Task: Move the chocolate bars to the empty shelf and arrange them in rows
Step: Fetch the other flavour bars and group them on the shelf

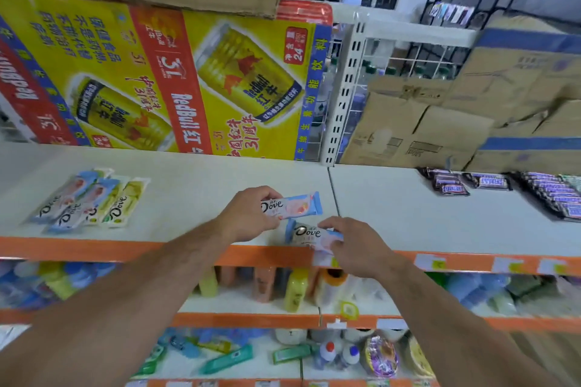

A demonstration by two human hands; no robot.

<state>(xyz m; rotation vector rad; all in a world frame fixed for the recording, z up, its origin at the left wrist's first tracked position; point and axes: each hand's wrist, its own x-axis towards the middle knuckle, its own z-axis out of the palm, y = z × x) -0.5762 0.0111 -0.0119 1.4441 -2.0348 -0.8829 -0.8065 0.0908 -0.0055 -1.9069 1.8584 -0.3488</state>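
head view, hands (251,214) gripping dove bars (292,205)

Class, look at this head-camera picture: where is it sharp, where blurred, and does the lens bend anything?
Head view: sharp on the left hand and its Dove bar; the lower-shelf bottles and frame edges are blurred; the wide-angle lens bows the orange shelf edge and tilts the Red Bull carton.

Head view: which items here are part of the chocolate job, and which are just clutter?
In the job:
Dove bar in left hand
Dove bar under right hand
Dove bars already laid
Snickers bars
top shelf

Lying about:
Red Bull carton
cardboard boxes
bottles below
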